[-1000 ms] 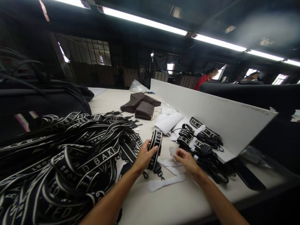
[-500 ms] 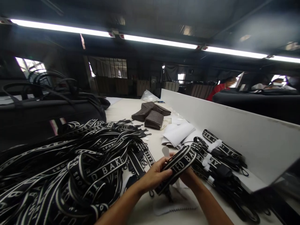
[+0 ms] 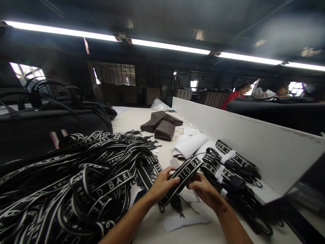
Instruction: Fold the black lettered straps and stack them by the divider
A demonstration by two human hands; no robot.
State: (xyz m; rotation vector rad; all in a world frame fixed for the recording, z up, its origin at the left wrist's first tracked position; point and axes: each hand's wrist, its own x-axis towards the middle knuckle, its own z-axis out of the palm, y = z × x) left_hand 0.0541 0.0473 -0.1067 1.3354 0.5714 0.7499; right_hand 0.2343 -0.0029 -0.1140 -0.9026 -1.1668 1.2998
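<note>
Both hands hold one folded black strap (image 3: 186, 173) with white lettering, tilted up to the right above the table. My left hand (image 3: 162, 184) grips its lower middle. My right hand (image 3: 204, 189) holds it from underneath on the right. Metal clips dangle from the strap's lower end. White serrated paper strips (image 3: 186, 222) lie on the table just below my hands. A large loose heap of the same lettered straps (image 3: 76, 176) spreads to my left. A row of folded straps bound with white bands (image 3: 228, 169) lies to my right.
A white board (image 3: 248, 139) stands along the right behind the bundled straps. Brown quilted purses (image 3: 162, 125) and white paper sheets (image 3: 190, 144) lie farther back. Dark bags (image 3: 50, 115) sit at the left. Other people sit in the far right background.
My right hand left the paper strips and came to the folded strap. The strap turned from upright to slanting right, now held in both hands. The view shifted slightly.
</note>
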